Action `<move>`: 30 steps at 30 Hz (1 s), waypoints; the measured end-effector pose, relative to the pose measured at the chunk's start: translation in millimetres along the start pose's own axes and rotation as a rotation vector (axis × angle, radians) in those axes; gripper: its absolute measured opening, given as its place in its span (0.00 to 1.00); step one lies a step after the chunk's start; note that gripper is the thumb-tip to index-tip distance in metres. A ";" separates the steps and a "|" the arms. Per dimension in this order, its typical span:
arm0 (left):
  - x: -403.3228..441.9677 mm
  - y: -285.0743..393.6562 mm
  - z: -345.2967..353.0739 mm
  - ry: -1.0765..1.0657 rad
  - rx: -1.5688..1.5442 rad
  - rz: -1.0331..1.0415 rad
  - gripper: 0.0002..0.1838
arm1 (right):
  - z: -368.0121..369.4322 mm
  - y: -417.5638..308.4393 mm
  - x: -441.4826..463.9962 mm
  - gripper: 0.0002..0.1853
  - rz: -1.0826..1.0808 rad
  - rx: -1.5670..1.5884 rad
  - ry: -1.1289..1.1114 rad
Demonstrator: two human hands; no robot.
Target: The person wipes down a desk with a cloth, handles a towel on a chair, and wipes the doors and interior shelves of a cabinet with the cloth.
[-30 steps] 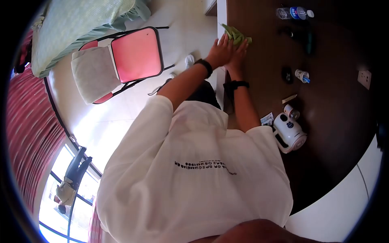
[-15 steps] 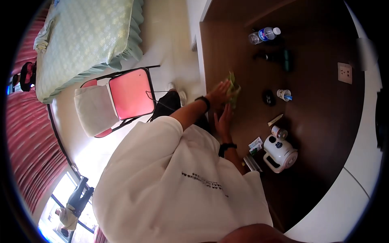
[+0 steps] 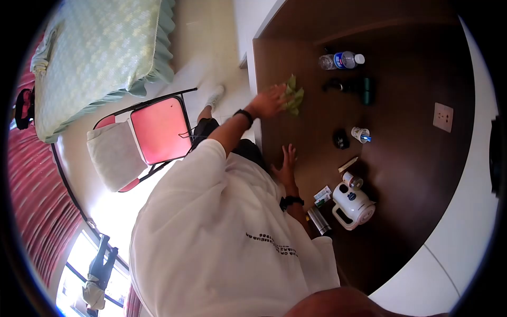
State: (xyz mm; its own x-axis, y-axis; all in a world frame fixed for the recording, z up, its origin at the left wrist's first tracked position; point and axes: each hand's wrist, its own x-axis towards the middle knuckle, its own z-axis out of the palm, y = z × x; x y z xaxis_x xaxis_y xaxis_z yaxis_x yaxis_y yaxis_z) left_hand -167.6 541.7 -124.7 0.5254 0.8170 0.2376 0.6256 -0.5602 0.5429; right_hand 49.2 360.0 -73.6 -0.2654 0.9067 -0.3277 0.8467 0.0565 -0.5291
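Observation:
My left hand (image 3: pixel 270 101) is on a crumpled green cloth (image 3: pixel 293 97) at the upper left of the dark brown desktop (image 3: pixel 311 113). Its fingers press over the near side of the cloth, and part of the grip is hidden. Lower down, my right hand (image 3: pixel 286 165) rests by the desk's near edge with its fingers spread and nothing in it. Both wrists wear a dark band. Closest to my right forearm are a silver cylinder (image 3: pixel 319 221), small printed packets (image 3: pixel 322 196) and a white kettle (image 3: pixel 355 207).
A water bottle (image 3: pixel 342 61), a dark object with a green cylinder (image 3: pixel 367 91), a black rounded item (image 3: pixel 340 139), a cup (image 3: pixel 360 134) and a small jar (image 3: pixel 352 181) stand farther back. Behind me are a red folding chair (image 3: pixel 160 129), a bed (image 3: pixel 100 53) and another person (image 3: pixel 99 274).
My left hand and the green cloth have moved up and left, away from my right hand. The right hand's fingers have spread. The whole view has shifted slightly.

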 end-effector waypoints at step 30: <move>29.4 -64.0 -52.8 -1.085 0.393 0.616 0.30 | 90.6 -93.1 -38.2 0.19 0.668 0.427 0.644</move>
State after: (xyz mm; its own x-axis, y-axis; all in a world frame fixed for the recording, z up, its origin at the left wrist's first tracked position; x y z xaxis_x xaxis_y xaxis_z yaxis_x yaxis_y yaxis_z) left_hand -222.6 608.7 -109.8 0.8630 -0.0085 -0.5050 0.1456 -0.9532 0.2650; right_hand -61.3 282.2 -82.7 0.6060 0.7580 -0.2413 0.4623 -0.5824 -0.6686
